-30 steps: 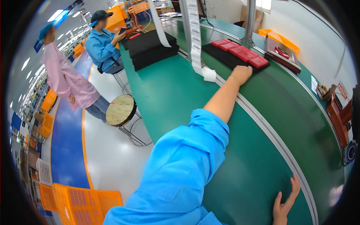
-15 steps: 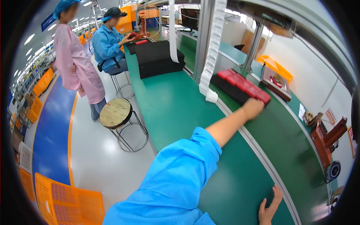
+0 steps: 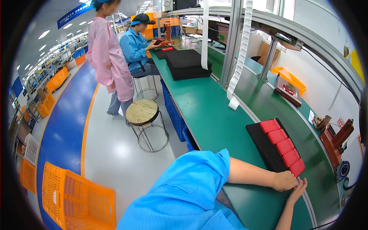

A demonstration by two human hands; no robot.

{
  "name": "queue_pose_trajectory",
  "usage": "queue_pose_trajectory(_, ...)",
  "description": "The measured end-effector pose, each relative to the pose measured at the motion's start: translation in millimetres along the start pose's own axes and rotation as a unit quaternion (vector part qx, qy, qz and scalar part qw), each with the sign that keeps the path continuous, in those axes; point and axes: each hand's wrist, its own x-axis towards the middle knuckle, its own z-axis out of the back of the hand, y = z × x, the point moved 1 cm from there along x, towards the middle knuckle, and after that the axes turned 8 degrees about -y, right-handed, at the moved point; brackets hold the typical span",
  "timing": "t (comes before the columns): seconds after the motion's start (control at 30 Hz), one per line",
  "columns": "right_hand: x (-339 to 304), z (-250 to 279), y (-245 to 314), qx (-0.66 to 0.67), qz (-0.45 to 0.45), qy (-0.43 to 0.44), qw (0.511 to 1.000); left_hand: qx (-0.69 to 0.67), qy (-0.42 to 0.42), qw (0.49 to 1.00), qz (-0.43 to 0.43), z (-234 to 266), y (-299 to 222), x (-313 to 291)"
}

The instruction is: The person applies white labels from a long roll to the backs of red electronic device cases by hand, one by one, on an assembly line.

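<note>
Several flat red rectangular pieces [image 3: 285, 146] lie in a row along a black foam pad [image 3: 264, 147], which rests across the metal rail dividing the green work surface. My left hand [image 3: 284, 180] is closed at the pad's near end, its fingertips hidden from view. Right beside it is my right hand [image 3: 297, 190], fingers loosely stretched toward the same end and the last red piece. Whether those fingers touch the pad, I cannot tell.
A stack of black pads [image 3: 188, 65] sits farther along the green bench [image 3: 195, 103]. White label strips [image 3: 239, 63] hang by a metal post. Two people stand and sit at the far left, near a round stool [image 3: 142, 112]. An orange crate [image 3: 78, 195] is at lower left.
My left hand has brought the black pad with its red pieces nearer to me along the bench. My right hand has moved up to its near end. The whole view has shifted.
</note>
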Motion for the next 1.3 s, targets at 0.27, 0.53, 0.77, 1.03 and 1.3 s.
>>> queue_pose_trajectory(0.27, -37, 70, -3, -0.046, -0.084, -0.025, 0.995, 0.046, -0.071, 0.996, -0.007, 24, -114, -23)
queue_pose_trajectory(0.53, -108, 122, 54, -0.16, -0.155, 0.052, 0.973, -0.049, -0.031, 0.996, -0.062, 12, -192, -24)
queue_pose_trajectory(0.77, -115, 153, 35, -0.188, 0.051, 0.082, 0.977, -0.214, -0.026, 0.975, -0.061, 40, -210, -28)
queue_pose_trajectory(1.03, -149, 94, 122, -0.41, 0.081, 0.15, 0.896, -0.147, -0.036, 0.941, 0.301, 149, -26, -133)
queue_pose_trajectory(1.3, -144, 89, 124, -0.425, 0.072, 0.153, 0.889, -0.191, 0.126, 0.905, 0.359, 144, -13, -138)
